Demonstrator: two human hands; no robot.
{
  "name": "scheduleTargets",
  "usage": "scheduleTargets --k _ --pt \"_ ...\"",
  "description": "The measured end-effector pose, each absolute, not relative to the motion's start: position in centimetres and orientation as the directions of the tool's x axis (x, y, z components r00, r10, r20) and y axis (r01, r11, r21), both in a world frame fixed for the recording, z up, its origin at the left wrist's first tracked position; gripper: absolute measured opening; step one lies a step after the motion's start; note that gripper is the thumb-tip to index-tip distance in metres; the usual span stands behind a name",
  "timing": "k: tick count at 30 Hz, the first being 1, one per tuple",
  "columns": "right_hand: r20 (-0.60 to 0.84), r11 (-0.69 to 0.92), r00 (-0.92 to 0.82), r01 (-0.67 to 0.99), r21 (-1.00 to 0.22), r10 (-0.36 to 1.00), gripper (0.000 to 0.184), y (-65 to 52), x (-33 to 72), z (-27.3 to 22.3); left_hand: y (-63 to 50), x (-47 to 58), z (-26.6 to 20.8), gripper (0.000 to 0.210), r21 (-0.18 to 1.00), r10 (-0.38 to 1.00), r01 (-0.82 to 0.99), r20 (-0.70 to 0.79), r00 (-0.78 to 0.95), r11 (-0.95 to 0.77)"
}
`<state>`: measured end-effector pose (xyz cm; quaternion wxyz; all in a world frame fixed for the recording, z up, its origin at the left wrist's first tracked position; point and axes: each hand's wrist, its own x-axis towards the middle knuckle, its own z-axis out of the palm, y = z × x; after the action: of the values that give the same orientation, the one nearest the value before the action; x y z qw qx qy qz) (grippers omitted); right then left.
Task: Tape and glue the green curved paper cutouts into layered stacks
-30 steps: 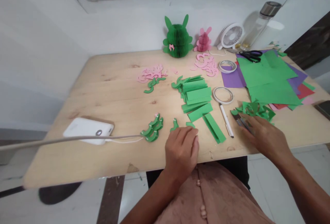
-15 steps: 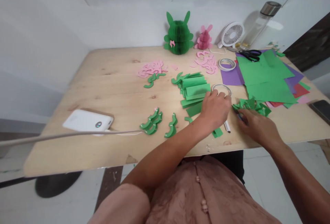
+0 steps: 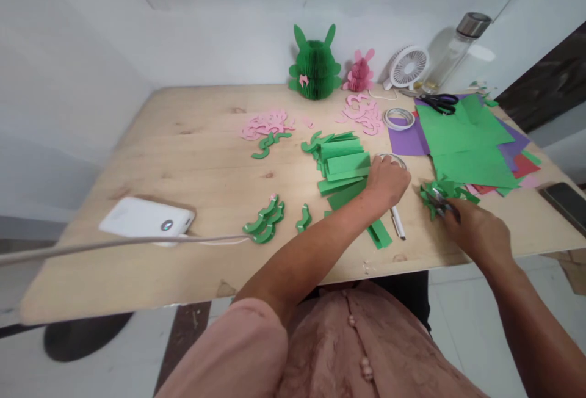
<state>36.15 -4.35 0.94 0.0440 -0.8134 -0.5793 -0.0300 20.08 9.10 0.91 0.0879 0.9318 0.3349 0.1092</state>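
Observation:
My left hand (image 3: 389, 179) is closed, its fingers curled over the near edge of a roll of tape (image 3: 394, 157); the fingertips are hidden. My right hand (image 3: 480, 230) is closed around a pair of scissors (image 3: 440, 204), whose blades lie over a pile of green paper scraps (image 3: 451, 187). Just below my left hand lies a white pen (image 3: 398, 224). To its left are folded green paper strips (image 3: 345, 163), partly covered by my forearm. Curved green paper pieces (image 3: 264, 220) sit stacked farther left, with a smaller one (image 3: 303, 218) beside them.
A green paper bunny (image 3: 315, 68), a pink one (image 3: 359, 73), a small fan (image 3: 409, 67) and a bottle (image 3: 460, 50) line the wall. Pink scraps (image 3: 268, 124), another tape roll (image 3: 398, 119), black scissors (image 3: 440, 103) and coloured sheets (image 3: 471, 141) lie nearer. A cable (image 3: 137, 240) crosses by a power bank (image 3: 146, 218).
My right hand has moved right with the scissors, bringing the blades onto the green scraps. My left hand stays at the tape roll. The view has shifted slightly.

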Motion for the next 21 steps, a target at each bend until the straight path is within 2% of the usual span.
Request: scheduleTargets --k 3,4,5,7,8,10,14,18,19,21 --pt "0.112 -0.436 0.453 0.888 -0.148 0.884 0.029 -4.5 36.0 1.3 9.2 20.2 0.6 0.026 0.253 0.648 0.604 0.148 0.747 -0.755" --pt "0.106 -0.450 0.478 0.868 -0.210 0.872 0.028 -4.5 35.9 1.5 9.2 20.2 0.5 0.026 0.262 0.651 0.605 0.150 0.744 -0.752" --pt "0.090 -0.458 0.509 0.827 -0.325 0.856 0.026 -4.5 35.7 1.7 9.2 20.2 0.5 0.026 0.273 0.656 0.606 0.151 0.740 -0.747" --pt "0.000 -0.453 0.574 0.647 -0.613 0.819 0.022 -4.5 35.2 2.0 9.3 20.2 0.5 0.027 0.303 0.668 0.608 0.154 0.728 -0.733" --pt "-0.069 -0.437 0.596 0.500 -0.747 0.800 0.021 -4.5 35.0 2.2 9.4 20.2 0.6 0.026 0.322 0.675 0.608 0.156 0.722 -0.725" --pt "-0.171 -0.396 0.601 0.265 -0.879 0.781 0.026 -4.5 34.6 2.5 9.5 20.1 1.0 0.024 0.365 0.691 0.608 0.163 0.704 -0.705" --pt "-0.177 -0.318 0.634 0.115 -0.941 0.753 0.033 -4.5 34.0 2.7 9.4 19.4 2.4 0.016 0.467 0.733 0.599 0.176 0.657 -0.650" --pt "-0.155 -0.256 0.681 0.048 -0.966 0.716 0.036 -4.4 33.3 2.9 8.3 18.0 3.4 0.016 0.579 0.755 0.552 0.183 0.630 -0.601" --pt "-0.151 -0.251 0.684 0.048 -0.967 0.714 0.035 -4.4 33.0 3.0 7.9 17.6 3.5 0.015 0.627 0.762 0.523 0.184 0.621 -0.577" --pt "-0.141 -0.257 0.680 0.072 -0.964 0.719 0.031 -4.2 32.7 3.2 7.0 16.8 3.6 0.010 0.824 0.807 0.374 0.160 0.568 -0.426"
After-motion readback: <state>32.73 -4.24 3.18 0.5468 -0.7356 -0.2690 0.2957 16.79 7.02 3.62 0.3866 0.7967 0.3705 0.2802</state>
